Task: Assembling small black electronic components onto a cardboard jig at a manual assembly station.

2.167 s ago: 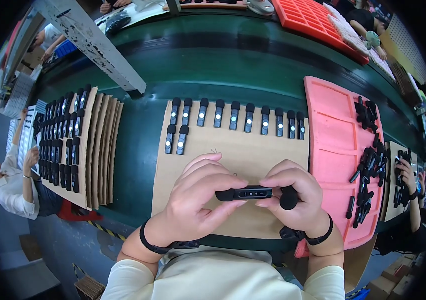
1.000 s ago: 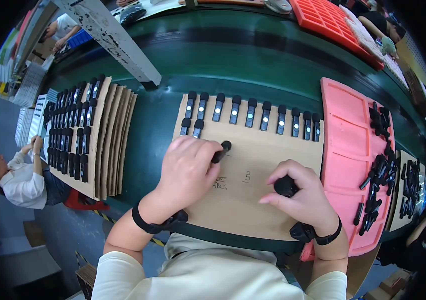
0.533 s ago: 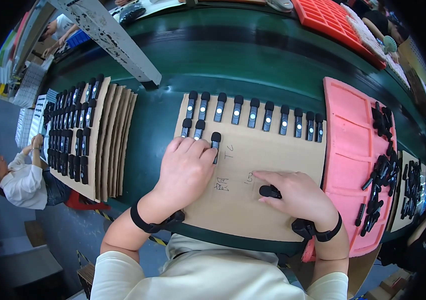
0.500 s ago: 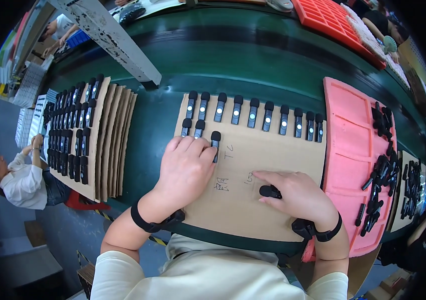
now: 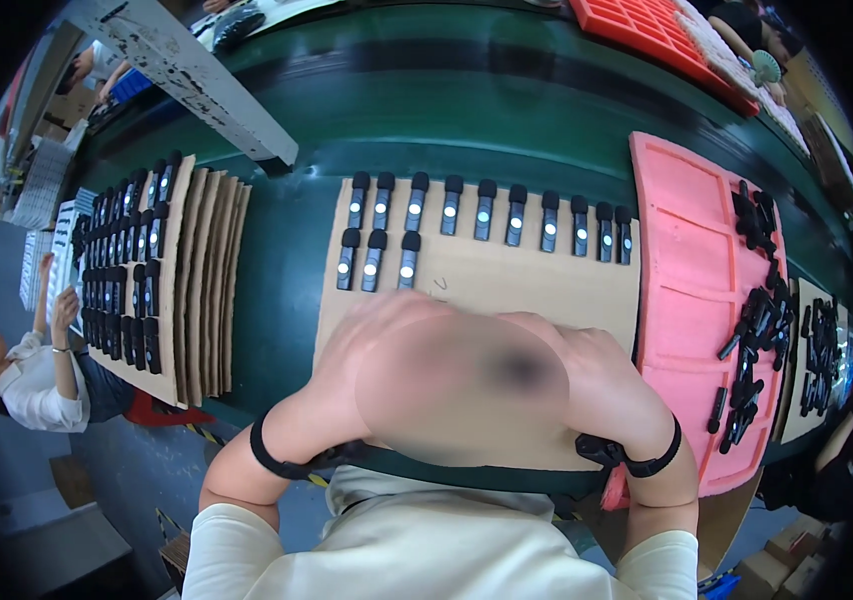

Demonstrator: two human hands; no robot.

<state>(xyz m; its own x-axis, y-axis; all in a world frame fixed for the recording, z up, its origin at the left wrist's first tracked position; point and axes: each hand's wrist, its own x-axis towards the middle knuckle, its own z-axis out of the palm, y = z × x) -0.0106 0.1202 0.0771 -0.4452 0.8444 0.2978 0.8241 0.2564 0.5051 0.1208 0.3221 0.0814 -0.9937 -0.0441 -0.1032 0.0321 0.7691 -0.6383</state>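
Small black clip-on microphones with foam tops and pale round dots stand out against a cardboard sheet (image 5: 587, 285) in front of me. A row of them, such as this microphone (image 5: 484, 210), runs along its far edge. Three more form a second row at the left, ending with one microphone (image 5: 409, 262). Just below that one is my left hand (image 5: 377, 330), its fingers smeared. My right hand (image 5: 592, 365) is over the sheet's near right part. A round blurred patch covers the fingers of both hands. Inside it, a dark smudge lies beside my right hand; what it is cannot be made out.
At right, a pink foam tray (image 5: 682, 300) holds a heap of black microphones (image 5: 747, 330). Stacked cardboard sheets (image 5: 212, 290) with microphones on top stand at left. A worn metal post (image 5: 197, 85) rises beyond them. A person (image 5: 32, 375) in white works at far left.
My left hand has left the last microphone of the second row and come nearer me. Both hands have drawn together. The microphone seen in my right hand before is now lost in blur.
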